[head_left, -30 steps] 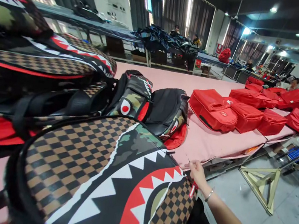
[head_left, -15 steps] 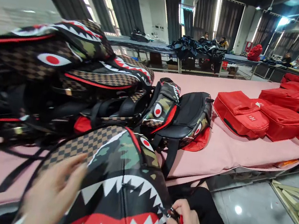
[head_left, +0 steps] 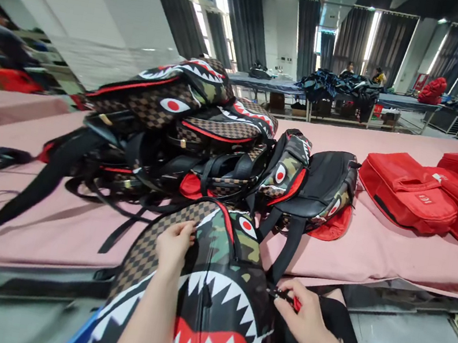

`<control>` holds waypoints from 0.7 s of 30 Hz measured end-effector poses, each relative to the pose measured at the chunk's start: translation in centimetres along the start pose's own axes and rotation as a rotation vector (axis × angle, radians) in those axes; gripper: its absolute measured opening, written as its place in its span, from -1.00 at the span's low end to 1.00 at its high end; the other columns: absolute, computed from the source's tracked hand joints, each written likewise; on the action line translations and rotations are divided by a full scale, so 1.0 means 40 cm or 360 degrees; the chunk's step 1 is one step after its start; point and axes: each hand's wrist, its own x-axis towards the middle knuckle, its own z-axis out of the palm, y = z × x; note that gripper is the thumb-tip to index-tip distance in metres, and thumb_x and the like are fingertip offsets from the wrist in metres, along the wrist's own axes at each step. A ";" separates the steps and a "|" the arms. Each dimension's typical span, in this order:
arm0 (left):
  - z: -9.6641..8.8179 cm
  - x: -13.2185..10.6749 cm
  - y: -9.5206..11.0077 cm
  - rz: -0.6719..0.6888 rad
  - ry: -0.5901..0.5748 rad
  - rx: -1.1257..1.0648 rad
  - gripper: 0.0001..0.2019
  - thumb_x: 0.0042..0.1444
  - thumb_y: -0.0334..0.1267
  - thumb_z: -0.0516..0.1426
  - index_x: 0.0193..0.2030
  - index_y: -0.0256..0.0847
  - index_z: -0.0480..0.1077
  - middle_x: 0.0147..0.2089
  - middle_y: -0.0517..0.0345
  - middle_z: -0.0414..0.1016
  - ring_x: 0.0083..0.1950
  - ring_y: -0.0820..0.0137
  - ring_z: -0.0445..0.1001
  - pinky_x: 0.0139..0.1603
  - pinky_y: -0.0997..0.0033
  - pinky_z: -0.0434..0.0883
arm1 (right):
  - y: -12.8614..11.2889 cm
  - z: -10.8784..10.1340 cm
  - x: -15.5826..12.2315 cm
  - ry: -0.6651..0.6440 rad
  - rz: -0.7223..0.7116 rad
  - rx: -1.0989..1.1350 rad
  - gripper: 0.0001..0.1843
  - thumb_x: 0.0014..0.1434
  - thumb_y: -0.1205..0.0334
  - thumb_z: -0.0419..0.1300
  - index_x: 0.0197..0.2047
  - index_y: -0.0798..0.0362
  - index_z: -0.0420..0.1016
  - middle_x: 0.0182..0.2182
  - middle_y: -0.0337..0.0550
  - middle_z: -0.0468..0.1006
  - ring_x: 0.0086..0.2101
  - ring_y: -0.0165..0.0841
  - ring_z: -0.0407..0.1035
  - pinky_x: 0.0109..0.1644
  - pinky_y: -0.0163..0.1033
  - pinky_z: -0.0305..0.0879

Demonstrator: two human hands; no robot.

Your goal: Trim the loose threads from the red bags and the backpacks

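A backpack (head_left: 212, 297) with a shark-mouth print, camouflage and brown checks lies in front of me, its top end against the pink table edge. My left hand (head_left: 174, 244) rests on its upper left part with the fingers curled over the fabric near the top seam. My right hand (head_left: 303, 318) pinches a small dark and red zipper pull (head_left: 289, 300) at the backpack's right side. A thin bracelet sits on that wrist.
A heap of similar shark-print backpacks (head_left: 183, 129) with loose black straps lies on the long pink table (head_left: 373, 254). Red bags (head_left: 410, 193) line the table to the right. Another table with dark goods (head_left: 340, 85) and people stands far behind. Grey floor lies at right.
The view has swung left. My left hand came into view and settled on the backpack's top. My right hand moved from the table edge to the zipper pull.
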 end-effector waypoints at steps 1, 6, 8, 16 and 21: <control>-0.003 -0.002 -0.003 0.0001 -0.0059 -0.0040 -0.63 -0.12 -0.07 0.05 -0.29 -0.31 0.45 -0.40 0.02 0.48 -0.50 0.39 0.33 -0.47 0.39 0.32 | -0.012 0.009 0.023 -0.0007 -0.0013 -0.0015 -0.86 0.11 0.18 0.15 -0.25 0.02 0.38 -0.52 -0.33 0.35 -0.52 -0.49 0.19 -0.41 -0.37 0.12; 0.013 -0.016 -0.002 0.0107 -0.0253 -0.0167 -0.57 -0.31 0.08 0.21 -0.40 -0.25 0.49 -0.40 0.08 0.51 -0.36 0.33 0.40 -0.36 0.42 0.33 | -0.096 0.060 0.154 0.0029 -0.0120 -0.0179 -0.75 0.06 0.14 0.20 -0.17 0.01 0.37 -0.53 -0.34 0.36 -0.52 -0.47 0.25 -0.41 -0.37 0.14; 0.019 -0.017 -0.003 0.0126 -0.0288 -0.0181 -0.61 -0.35 0.07 0.23 -0.50 -0.24 0.45 -0.48 0.12 0.47 -0.39 0.33 0.38 -0.38 0.43 0.30 | -0.128 0.079 0.205 0.0028 -0.0162 -0.0356 -0.76 0.07 0.10 0.21 -0.20 0.00 0.38 -0.52 -0.32 0.42 -0.49 -0.44 0.31 -0.38 -0.35 0.16; 0.008 -0.023 -0.013 0.0114 -0.0444 -0.0334 -0.55 -0.34 0.18 0.18 -0.57 -0.23 0.32 -0.60 0.23 0.27 -0.52 0.46 0.19 -0.48 0.47 0.16 | -0.198 0.168 0.343 -0.0178 -0.0427 -0.1116 -0.78 0.22 0.05 0.05 -0.18 -0.01 0.36 -0.31 -0.19 0.58 -0.29 -0.28 0.47 -0.32 -0.28 0.21; 0.003 -0.032 -0.008 0.0120 -0.0463 -0.0362 -0.55 -0.31 0.17 0.17 -0.59 -0.24 0.30 -0.61 0.25 0.20 -0.53 0.49 0.11 -0.50 0.48 0.08 | -0.218 0.204 0.380 -0.0304 -0.0476 -0.1355 -0.72 0.24 0.03 0.00 -0.11 0.01 0.35 -0.27 -0.11 0.58 -0.24 -0.23 0.47 -0.29 -0.25 0.26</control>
